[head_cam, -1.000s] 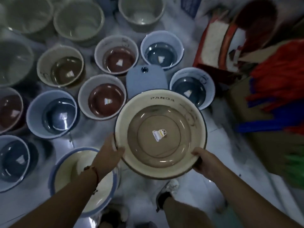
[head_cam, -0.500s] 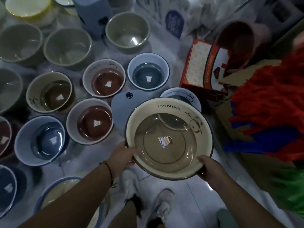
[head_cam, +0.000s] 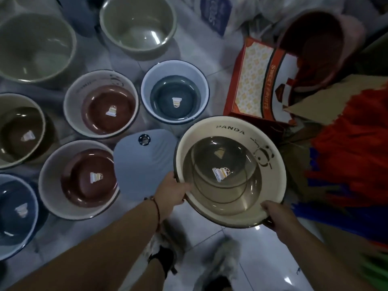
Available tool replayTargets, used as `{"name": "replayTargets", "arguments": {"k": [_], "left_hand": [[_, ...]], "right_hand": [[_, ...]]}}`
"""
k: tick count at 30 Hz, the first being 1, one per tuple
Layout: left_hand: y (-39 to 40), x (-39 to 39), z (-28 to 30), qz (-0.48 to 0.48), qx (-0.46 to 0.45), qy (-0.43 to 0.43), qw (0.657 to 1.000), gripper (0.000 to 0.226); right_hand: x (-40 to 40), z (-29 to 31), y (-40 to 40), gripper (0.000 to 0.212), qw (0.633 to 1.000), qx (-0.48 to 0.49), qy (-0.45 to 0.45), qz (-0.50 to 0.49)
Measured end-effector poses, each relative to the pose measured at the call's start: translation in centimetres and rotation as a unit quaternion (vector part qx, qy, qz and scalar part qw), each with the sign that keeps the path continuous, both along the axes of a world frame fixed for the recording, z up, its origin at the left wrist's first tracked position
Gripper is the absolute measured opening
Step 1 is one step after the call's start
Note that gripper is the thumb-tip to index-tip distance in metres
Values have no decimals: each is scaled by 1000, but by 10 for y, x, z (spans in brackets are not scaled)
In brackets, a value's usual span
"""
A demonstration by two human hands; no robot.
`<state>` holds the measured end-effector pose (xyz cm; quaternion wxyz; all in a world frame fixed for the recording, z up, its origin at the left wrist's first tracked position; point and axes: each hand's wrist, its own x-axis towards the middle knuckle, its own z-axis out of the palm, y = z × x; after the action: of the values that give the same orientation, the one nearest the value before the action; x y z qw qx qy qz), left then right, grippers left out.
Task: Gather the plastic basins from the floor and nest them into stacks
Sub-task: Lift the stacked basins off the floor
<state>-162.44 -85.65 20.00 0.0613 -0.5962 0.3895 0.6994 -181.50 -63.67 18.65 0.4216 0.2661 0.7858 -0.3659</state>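
I hold a cream basin [head_cam: 199,139] marked PANDA, with a clear brownish bottom, above the floor at centre right. My left hand [head_cam: 171,191] grips its left rim and my right hand [head_cam: 277,215] grips its near right rim. Through its clear bottom another basin shows underneath. On the floor to the left stand several more basins: a blue one [head_cam: 175,96], two with red-brown bottoms [head_cam: 100,106] [head_cam: 78,179], a brown-bottomed one [head_cam: 21,131] and another blue one [head_cam: 14,215]. Two plain grey-green basins [head_cam: 137,26] [head_cam: 33,47] stand farther back.
A flat blue lid-like piece [head_cam: 144,162] lies on the floor left of the held basin. An orange and white carton [head_cam: 258,85], a tipped red-brown tub [head_cam: 315,51] and red and blue brush bristles [head_cam: 354,152] crowd the right side. My feet [head_cam: 218,267] stand on white tiles below.
The held basin has moved to the right and slightly farther from me, now over the basin at the right. The view has shifted, so the floor basins appear farther left.
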Motion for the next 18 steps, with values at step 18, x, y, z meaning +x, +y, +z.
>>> {"name": "replayTargets", "arguments": {"k": [18], "left_hand": [[22, -122, -194, 91, 65, -132, 985, 27]], "right_hand": [[-149, -207, -25, 37, 995, -4, -97, 38]]}}
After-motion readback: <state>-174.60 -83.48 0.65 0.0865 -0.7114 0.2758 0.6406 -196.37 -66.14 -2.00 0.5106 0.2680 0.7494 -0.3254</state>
